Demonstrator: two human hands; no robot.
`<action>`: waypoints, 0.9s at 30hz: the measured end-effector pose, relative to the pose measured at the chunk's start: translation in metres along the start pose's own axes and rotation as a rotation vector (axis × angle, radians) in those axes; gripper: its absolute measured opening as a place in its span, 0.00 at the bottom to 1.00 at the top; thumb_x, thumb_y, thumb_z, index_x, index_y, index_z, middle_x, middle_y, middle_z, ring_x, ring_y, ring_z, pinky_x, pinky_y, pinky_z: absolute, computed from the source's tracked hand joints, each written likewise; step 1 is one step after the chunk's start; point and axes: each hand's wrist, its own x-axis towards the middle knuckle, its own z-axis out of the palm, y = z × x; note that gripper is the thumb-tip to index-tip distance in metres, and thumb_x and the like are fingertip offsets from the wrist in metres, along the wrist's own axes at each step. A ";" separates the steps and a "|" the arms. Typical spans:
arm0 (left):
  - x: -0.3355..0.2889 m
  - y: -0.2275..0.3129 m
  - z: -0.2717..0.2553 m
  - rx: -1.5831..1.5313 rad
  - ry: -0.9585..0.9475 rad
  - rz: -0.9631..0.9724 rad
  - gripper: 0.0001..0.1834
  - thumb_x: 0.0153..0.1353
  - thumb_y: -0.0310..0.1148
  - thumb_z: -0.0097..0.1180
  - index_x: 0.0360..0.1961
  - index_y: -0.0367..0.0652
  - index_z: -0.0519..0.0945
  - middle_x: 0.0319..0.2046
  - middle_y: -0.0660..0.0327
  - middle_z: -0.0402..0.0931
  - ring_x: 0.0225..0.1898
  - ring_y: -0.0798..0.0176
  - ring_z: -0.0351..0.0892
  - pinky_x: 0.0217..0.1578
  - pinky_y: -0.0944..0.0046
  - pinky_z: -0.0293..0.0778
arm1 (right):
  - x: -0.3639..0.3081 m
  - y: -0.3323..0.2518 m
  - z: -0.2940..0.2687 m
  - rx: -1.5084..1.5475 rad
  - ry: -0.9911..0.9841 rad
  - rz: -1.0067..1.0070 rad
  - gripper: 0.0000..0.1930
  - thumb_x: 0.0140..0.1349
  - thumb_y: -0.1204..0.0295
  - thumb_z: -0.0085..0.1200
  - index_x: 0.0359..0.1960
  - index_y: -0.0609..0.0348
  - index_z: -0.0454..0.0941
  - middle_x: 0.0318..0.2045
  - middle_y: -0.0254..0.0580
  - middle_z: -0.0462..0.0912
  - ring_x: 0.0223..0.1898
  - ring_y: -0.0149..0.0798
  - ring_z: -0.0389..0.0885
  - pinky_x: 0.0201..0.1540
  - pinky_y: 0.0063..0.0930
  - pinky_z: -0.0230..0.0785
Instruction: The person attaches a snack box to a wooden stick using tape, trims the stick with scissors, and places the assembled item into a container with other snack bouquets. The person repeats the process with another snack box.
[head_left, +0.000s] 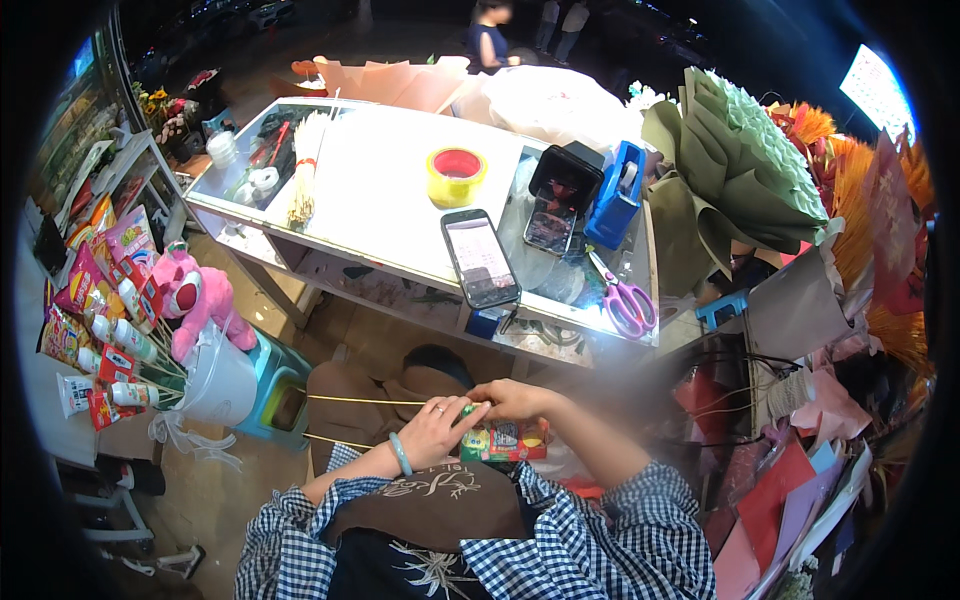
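Observation:
Close to my lap, a small green and red snack package (512, 441) lies sideways under my hands; whether it is a carton or a can I cannot make out. My left hand (437, 432), with a ring and a pale green bangle, is closed over its left end. From above, my right hand (508, 400) pinches at its top edge, the fingertips meeting those of my left hand. Two thin yellowish sticks (365, 400) stick out leftward from beneath my left hand; their inner ends are hidden.
Ahead stands a lit white table (370, 150) bearing yellow tape (457, 178), a phone (480, 257), a blue tape dispenser (616, 195), purple-handled scissors (628, 305) and bundled sticks (305, 165). Left, a white bucket (220, 378) holds snacks on sticks and a pink plush toy (203, 305). Wrapped bouquets (740, 180) crowd the right.

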 end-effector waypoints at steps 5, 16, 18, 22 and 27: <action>-0.016 -0.016 0.002 -0.044 -0.078 -0.207 0.57 0.37 0.44 0.72 0.68 0.42 0.54 0.54 0.47 0.64 0.55 0.45 0.67 0.57 0.49 0.62 | 0.003 -0.002 0.005 -0.055 0.344 0.062 0.25 0.57 0.61 0.58 0.51 0.70 0.73 0.42 0.58 0.81 0.45 0.52 0.80 0.48 0.38 0.72; -0.048 -0.032 0.019 -0.177 -0.192 -0.492 0.55 0.43 0.50 0.71 0.69 0.50 0.53 0.62 0.42 0.54 0.63 0.39 0.58 0.62 0.46 0.57 | -0.036 -0.080 -0.062 -0.001 0.375 -0.184 0.20 0.62 0.66 0.53 0.52 0.67 0.73 0.44 0.58 0.80 0.45 0.54 0.79 0.49 0.38 0.71; -0.047 -0.032 0.018 -0.174 -0.191 -0.493 0.55 0.43 0.50 0.71 0.69 0.50 0.53 0.65 0.42 0.50 0.65 0.38 0.55 0.63 0.46 0.56 | -0.026 -0.089 -0.090 -0.172 0.595 -0.287 0.17 0.61 0.69 0.53 0.49 0.65 0.75 0.42 0.57 0.79 0.46 0.53 0.78 0.49 0.40 0.71; -0.046 -0.028 0.013 -0.152 -0.197 -0.521 0.57 0.41 0.50 0.72 0.69 0.46 0.52 0.67 0.43 0.48 0.66 0.38 0.52 0.65 0.45 0.53 | 0.029 -0.087 -0.161 -0.626 0.963 -0.236 0.15 0.60 0.70 0.53 0.47 0.62 0.74 0.41 0.50 0.77 0.46 0.52 0.76 0.48 0.41 0.69; -0.046 -0.023 0.001 -0.093 -0.130 -0.525 0.55 0.43 0.51 0.70 0.68 0.42 0.55 0.65 0.43 0.52 0.67 0.40 0.52 0.65 0.44 0.51 | 0.113 -0.066 -0.231 -1.082 1.064 -0.172 0.11 0.55 0.74 0.51 0.40 0.60 0.75 0.36 0.47 0.79 0.41 0.46 0.80 0.46 0.42 0.70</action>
